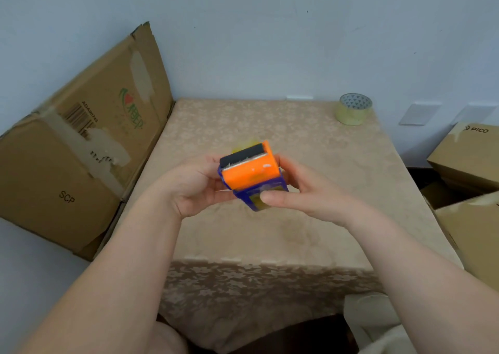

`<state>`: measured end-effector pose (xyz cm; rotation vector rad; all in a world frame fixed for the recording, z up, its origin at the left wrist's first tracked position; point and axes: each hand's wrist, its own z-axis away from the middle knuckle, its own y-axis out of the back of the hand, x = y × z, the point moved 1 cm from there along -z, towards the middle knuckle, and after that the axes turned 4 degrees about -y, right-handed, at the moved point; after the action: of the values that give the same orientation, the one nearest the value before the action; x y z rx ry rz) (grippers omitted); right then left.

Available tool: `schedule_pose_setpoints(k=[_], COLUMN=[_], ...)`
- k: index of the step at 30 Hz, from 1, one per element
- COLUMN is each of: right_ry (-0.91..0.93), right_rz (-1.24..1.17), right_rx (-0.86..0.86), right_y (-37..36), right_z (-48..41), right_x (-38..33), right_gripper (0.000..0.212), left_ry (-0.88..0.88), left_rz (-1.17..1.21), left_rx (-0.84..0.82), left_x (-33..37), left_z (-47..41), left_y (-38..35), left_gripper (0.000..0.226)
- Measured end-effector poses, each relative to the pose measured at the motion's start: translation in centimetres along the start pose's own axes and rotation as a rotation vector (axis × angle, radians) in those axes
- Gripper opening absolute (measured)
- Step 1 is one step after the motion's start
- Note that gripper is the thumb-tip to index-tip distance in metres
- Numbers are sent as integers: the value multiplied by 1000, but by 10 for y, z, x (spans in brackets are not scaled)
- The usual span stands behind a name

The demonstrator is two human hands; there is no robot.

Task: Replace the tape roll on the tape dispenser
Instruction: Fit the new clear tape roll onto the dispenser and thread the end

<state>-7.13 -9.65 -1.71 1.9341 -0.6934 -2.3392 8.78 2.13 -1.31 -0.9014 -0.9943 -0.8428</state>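
An orange and blue tape dispenser (249, 172) is held above the middle of the table, its orange face and dark blade end turned up. My left hand (195, 186) grips its left side. My right hand (294, 191) grips its right side, thumb across the blue lower part. A yellowish bit of tape shows behind the dispenser's top. Whether a roll sits inside is hidden by my hands. A clear tape roll (353, 109) stands on the table's far right corner, apart from both hands.
The table (297, 232) has a beige patterned cloth. A large flattened cardboard box (81, 143) leans on the wall at the left. More cardboard boxes (469, 159) are stacked at the right. The wall runs right behind the table.
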Motion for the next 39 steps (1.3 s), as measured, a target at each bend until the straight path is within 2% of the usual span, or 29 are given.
schedule_pose_setpoints(k=[2,4,6,9,11,13,14,18,29,35,39], right_ry=[-12,-19,-25,-15,-3,15,26,64,85,93,115], right_rz=[-7,43,117,249,381,507,548,569,576,581,578], right_rx=[-14,-23,-19,4,21,20,13,3,30,248,357], right_y=[-3,-7,-9,-8,-7,-9,-12,-19,-18,-8,0], right_z=[-1,-2,-3,-5,-5,-4,-4,-2,-1,-13,-19], right_x=[-1,-1,1,-1,0,2,2,2,1,18,23], right_gripper=[63,80,84,80,67,45,42,49,51,51,33], left_ry=[-25,-39,-38,-45,-113,-213,-256,-339,-391,-505,-566], left_rz=[-75,-85,-162,-360,-372,-367,-372,-413,-453,-369,-334], left_rx=[22,42,48,60,119,151,152,179,179,260,266], left_x=[0,2,5,8,9,12,13,16,17,19,20], left_z=[3,5,6,6,6,6,5,7,9,15,19], left_y=[-1,-2,0,5,5,5,4,0,-3,-14,-27], left_gripper=[29,20,24,44,42,38,36,10,11,16,20])
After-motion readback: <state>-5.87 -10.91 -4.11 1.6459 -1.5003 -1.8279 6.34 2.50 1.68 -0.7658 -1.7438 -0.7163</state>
